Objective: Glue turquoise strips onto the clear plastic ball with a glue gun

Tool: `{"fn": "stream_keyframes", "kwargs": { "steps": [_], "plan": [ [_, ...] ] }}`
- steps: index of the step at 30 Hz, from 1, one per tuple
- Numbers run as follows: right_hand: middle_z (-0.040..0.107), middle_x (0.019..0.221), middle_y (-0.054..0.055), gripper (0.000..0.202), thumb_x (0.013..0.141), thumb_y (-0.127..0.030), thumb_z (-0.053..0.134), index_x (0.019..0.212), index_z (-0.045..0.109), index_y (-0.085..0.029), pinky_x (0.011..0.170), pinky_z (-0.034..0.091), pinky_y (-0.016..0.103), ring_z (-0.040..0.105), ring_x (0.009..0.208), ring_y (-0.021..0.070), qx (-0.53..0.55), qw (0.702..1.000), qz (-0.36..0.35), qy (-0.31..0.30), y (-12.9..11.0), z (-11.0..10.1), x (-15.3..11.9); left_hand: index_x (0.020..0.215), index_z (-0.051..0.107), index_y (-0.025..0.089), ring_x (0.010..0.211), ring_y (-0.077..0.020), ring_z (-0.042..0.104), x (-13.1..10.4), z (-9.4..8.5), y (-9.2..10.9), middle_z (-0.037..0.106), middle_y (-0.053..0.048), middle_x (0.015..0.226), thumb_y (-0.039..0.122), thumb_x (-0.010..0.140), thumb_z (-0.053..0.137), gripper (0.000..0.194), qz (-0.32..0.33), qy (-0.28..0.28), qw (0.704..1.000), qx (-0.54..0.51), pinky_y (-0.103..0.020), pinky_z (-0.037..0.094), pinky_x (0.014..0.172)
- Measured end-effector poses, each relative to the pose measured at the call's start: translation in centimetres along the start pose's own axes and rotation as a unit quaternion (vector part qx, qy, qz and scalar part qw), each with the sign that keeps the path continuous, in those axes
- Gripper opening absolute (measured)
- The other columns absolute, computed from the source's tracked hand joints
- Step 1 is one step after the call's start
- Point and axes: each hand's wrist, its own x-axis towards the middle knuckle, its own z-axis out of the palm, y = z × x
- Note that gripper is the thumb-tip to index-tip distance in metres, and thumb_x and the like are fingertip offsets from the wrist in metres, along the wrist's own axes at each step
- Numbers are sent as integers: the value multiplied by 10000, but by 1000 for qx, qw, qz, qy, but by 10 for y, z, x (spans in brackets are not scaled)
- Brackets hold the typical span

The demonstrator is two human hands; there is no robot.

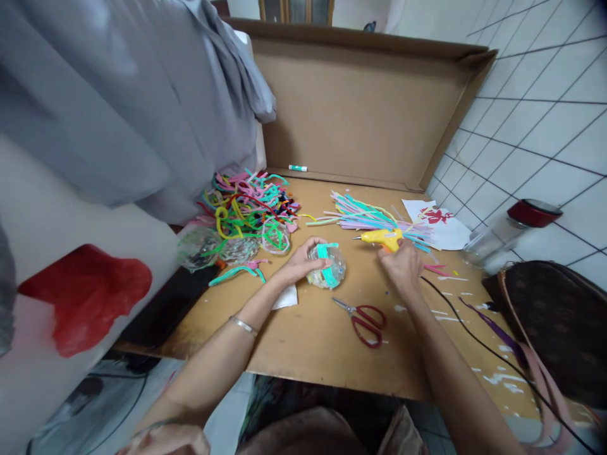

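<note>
My left hand is closed around the edge of a clear, rounded object with turquoise pipe cleaner strips across it. What this object is I cannot make out. To its right, my right hand grips a yellow hot glue gun by the handle. The gun's nozzle points left, a short way from the rounded object and apart from it. Red-handled scissors lie partly open on the table between my forearms. Bent turquoise and pink pipe cleaners rest left of my left hand.
A tangled heap of coloured pipe cleaners is at back left; a straight bundle lies behind the gun. A cardboard panel stands at the back. On the right are a bottle, a brown bag and a black cord.
</note>
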Motion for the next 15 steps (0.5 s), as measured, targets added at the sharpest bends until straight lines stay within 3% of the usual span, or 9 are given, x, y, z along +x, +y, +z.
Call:
{"fn": "stream_keyframes", "kwargs": {
  "steps": [6,10,15],
  "plan": [
    [652,817,100,399,714,-438,570,995,612,-157,623,354,315,563,717,239,62,990,-34,118,-2,-9,-14,1050,533,168,870,-158,534,2,-3,-2,571,-24,975,400,581,780,579,-9,-1,1000,0,-243,446,748],
    [609,751,67,254,695,-416,537,818,568,-195,612,355,306,533,697,221,96,978,-120,142,-1,0,-32,1033,533,167,874,-157,535,2,-4,-2,576,-21,960,402,572,785,575,-5,-1,1000,1,-240,444,763],
    [594,722,50,189,711,-403,534,748,511,-219,593,365,293,528,679,207,96,964,-178,172,1,4,-35,1051,517,166,901,-167,534,0,-3,1,582,-38,1010,384,580,771,578,-13,-4,1000,7,-246,445,766]
  ]
}}
